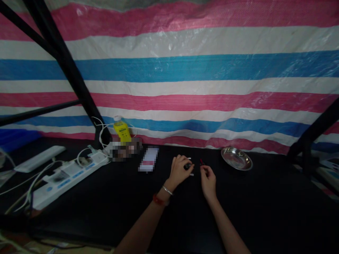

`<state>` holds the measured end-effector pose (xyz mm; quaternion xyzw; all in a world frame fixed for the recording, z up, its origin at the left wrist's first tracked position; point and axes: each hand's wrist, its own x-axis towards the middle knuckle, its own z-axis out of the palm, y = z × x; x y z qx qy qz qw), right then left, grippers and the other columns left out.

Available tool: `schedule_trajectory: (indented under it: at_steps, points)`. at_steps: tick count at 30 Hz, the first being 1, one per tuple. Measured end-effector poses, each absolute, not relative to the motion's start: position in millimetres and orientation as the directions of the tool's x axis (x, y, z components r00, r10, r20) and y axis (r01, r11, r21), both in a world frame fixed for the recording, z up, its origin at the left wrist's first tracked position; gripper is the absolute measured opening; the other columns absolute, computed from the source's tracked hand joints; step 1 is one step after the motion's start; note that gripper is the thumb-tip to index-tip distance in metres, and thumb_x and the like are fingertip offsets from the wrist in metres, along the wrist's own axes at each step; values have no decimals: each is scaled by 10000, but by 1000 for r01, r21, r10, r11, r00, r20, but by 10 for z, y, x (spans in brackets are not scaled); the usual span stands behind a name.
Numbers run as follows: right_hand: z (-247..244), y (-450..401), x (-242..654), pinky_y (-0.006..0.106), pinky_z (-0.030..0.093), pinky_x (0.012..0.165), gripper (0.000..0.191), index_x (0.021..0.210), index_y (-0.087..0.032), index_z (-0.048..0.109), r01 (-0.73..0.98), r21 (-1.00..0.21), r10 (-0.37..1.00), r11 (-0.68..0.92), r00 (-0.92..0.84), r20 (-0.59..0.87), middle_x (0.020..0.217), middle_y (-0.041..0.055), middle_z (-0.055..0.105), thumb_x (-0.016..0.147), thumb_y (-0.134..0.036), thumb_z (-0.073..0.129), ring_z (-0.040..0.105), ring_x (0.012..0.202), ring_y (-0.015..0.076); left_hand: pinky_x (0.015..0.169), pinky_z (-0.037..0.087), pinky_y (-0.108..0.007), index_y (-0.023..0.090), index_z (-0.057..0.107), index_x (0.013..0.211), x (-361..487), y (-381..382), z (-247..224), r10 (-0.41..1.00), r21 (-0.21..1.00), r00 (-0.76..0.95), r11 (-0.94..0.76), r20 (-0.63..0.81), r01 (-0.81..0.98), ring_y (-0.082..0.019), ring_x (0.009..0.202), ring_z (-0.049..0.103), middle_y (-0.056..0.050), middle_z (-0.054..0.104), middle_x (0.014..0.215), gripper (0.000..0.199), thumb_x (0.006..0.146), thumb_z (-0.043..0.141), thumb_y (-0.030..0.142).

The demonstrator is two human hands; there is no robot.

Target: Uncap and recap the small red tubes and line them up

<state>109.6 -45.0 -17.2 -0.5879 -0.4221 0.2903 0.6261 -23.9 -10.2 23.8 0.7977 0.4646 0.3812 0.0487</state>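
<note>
My left hand (180,170), with a bracelet and a red band at the wrist, is closed around a small black object (188,165). Short silvery pieces (191,174) show beside its fingers; whether they belong to that object I cannot tell. To its right, my right hand (208,180) pinches a small, thin dark thing with a red part (200,161) between thumb and fingers. Most of that thing is hidden or too small to name. The two hands are a short gap apart, over the black table (185,215).
A round metal dish (236,159) lies right of my hands. Leftward are a phone (149,159), a yellow bottle (122,130) and a white power strip (70,178) with cables. Behind hangs a striped plastic sheet (169,67); black frame bars (71,76) stand at both sides.
</note>
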Motion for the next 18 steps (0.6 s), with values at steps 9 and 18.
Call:
schedule_trajectory:
  at_steps: [9,18]
  points:
    - [-106,-336,1076,280,400,526,242,774,-183,702,367,-928,922,64,335,196,602,30,644,682,-339,542,553,523,182,624,345,-259,187,580,805,-559,47,319,967,290,140,-199,212,936,-171,711,604,-23,631,698,301,852,444,451]
    - [-38,-203,1019,300,443,682,297,812,-151,715,445,-891,952,-88,302,57,775,89,705,725,-315,482,642,745,228,658,405,-266,187,528,961,-455,47,238,977,234,145,-179,153,956,-193,793,633,-60,662,841,250,896,382,380]
